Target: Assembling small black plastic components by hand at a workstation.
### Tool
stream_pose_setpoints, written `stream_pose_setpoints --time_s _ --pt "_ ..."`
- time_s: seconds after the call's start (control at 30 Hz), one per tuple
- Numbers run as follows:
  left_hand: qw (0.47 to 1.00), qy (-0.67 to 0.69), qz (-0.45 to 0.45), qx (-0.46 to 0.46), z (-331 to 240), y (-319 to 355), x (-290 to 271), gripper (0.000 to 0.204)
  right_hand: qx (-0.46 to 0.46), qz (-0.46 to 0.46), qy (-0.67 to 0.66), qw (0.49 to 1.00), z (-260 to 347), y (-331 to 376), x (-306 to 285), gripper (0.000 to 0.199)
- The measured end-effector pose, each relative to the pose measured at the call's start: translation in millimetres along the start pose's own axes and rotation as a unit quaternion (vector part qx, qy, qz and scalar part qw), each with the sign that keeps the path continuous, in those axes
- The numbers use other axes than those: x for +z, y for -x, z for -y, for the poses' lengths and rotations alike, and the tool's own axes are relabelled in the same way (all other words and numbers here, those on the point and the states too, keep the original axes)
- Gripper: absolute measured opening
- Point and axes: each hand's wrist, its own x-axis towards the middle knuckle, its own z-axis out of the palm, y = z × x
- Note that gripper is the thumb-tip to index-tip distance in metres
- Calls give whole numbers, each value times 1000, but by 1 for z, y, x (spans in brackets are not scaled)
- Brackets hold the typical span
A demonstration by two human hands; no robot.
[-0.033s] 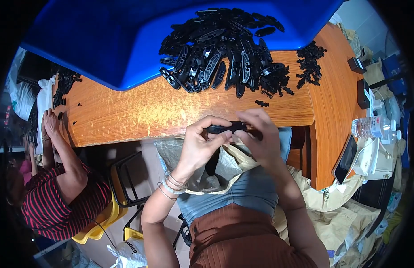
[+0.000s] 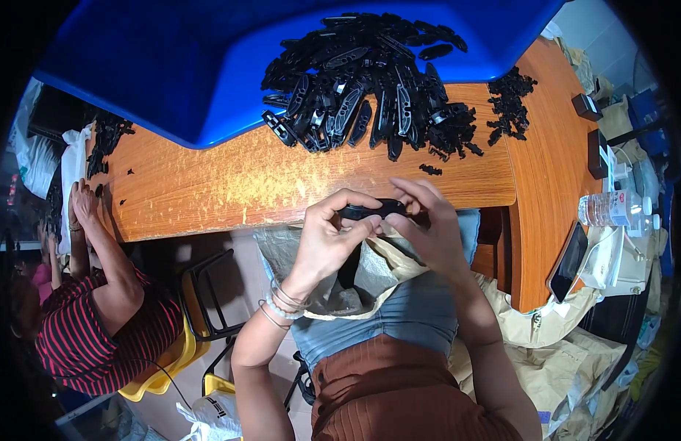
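Note:
Just above the table's front edge, my left hand [image 2: 329,234] grips a long, oval black plastic part [image 2: 388,208] between thumb and fingers. My right hand [image 2: 427,223] is at the part's right end, its thumb against the near side and its fingers bent around that end, the upper ones raised. Any small piece between the right fingertips is hidden. Below both hands an opened paper sack [image 2: 377,273] with a silvery lining lies on my lap. A heap of similar black parts [image 2: 348,88] spills from a blue bin [image 2: 201,125] onto the table beyond.
Small black clips lie in a pile [image 2: 452,131] beside the heap and in another pile [image 2: 510,106] farther right on the wooden table [image 2: 282,184]. To the right are a plastic bottle [image 2: 609,209] and a phone [image 2: 568,261]. At left, a co-worker in a striped shirt [image 2: 109,331] sits.
The fingers of my right hand have shifted slightly and spread a little at the part's right end. My left hand and the held part stay in place.

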Motion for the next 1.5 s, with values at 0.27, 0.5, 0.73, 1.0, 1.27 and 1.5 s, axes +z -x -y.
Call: stream_pose_setpoints --time_s 0.27,0.5,0.73,1.0,1.27,1.5 --pt "999 -5 49 1 -1 -10 6 14 226 22 -306 925 -11 12 -5 21" --pt "995 -54 -67 50 7 -68 0 20 -42 -122 221 967 -52 -15 -13 15" --pt "828 -458 -168 276 2 -125 17 43 1 -144 121 982 -54 -23 -7 16" --pt "854 -404 -179 275 -6 -107 13 23 160 -165 -280 932 -49 -12 -5 16" --pt "941 -290 -82 151 2 -36 6 18 131 -177 -299 928 -23 -3 -5 13" --pt "983 -177 -36 37 -13 -7 9 19 68 -92 -181 977 -8 -3 -1 13"
